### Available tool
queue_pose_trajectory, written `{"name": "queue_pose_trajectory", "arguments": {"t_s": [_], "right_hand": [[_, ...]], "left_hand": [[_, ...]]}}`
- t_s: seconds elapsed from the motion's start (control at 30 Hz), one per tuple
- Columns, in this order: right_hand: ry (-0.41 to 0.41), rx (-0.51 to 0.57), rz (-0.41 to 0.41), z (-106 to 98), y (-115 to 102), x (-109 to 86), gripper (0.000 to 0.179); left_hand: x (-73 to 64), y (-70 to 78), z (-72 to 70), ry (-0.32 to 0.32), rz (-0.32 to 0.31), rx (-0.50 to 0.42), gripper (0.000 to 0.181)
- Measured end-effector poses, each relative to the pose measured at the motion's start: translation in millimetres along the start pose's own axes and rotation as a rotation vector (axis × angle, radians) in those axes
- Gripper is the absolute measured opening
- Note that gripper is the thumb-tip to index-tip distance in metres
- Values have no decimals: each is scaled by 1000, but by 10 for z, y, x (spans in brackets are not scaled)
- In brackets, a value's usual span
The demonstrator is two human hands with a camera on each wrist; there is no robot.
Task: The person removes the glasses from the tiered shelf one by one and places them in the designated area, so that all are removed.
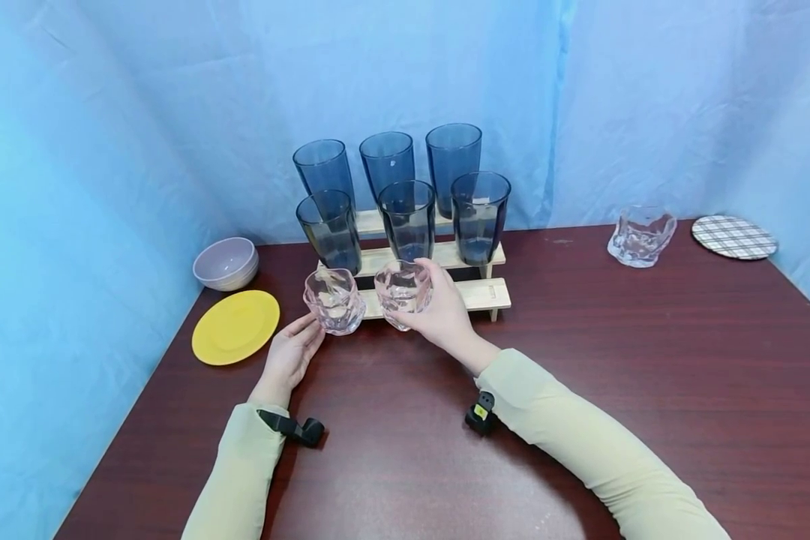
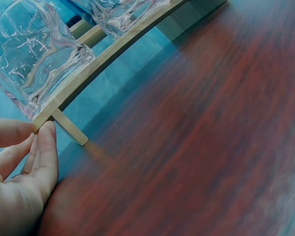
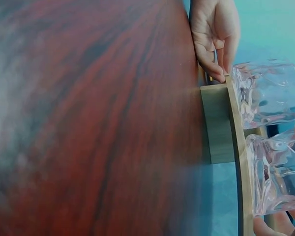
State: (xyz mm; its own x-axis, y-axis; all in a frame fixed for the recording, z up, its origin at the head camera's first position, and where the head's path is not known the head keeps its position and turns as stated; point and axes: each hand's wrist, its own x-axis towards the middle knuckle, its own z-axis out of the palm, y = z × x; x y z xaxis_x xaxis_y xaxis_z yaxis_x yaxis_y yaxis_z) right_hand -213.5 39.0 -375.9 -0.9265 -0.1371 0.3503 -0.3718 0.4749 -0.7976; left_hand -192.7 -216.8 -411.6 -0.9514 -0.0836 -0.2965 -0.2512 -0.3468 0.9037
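Note:
A wooden three-step rack (image 1: 487,295) carries two clear, wavy-sided tumblers on its lowest step. My right hand (image 1: 443,309) holds the right tumbler (image 1: 403,291) around its side, thumb in front and fingers behind. Beside it, to the left, the other tumbler (image 1: 335,304) stands upright near the step's left end. My left hand (image 1: 290,360) pinches that end of the lowest step (image 2: 64,96) between thumb and fingers, just below the left tumbler. In the right wrist view, both tumblers rest on the step, and only parts of the right fingers (image 3: 280,223) show at the edge.
Several tall blue glasses (image 1: 408,221) fill the two upper steps. At the left are a light purple bowl (image 1: 226,264) and a yellow plate (image 1: 236,328). A third clear tumbler (image 1: 641,236) and a checked round mat (image 1: 734,237) are at the back right. Blue curtains enclose the table (image 1: 391,450).

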Motion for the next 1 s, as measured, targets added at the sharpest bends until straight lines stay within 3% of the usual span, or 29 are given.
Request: {"name": "queue_pose_trajectory", "arguments": {"t_s": [0.63,1.0], "right_hand": [[-7,-48,59,16,-58,5,83],[-52,-59,51,-75,-54,-27,84]], "left_hand": [[7,-27,-12,-4,18,-20,49],[2,-28,-3,-10,31,-28,48]]}}
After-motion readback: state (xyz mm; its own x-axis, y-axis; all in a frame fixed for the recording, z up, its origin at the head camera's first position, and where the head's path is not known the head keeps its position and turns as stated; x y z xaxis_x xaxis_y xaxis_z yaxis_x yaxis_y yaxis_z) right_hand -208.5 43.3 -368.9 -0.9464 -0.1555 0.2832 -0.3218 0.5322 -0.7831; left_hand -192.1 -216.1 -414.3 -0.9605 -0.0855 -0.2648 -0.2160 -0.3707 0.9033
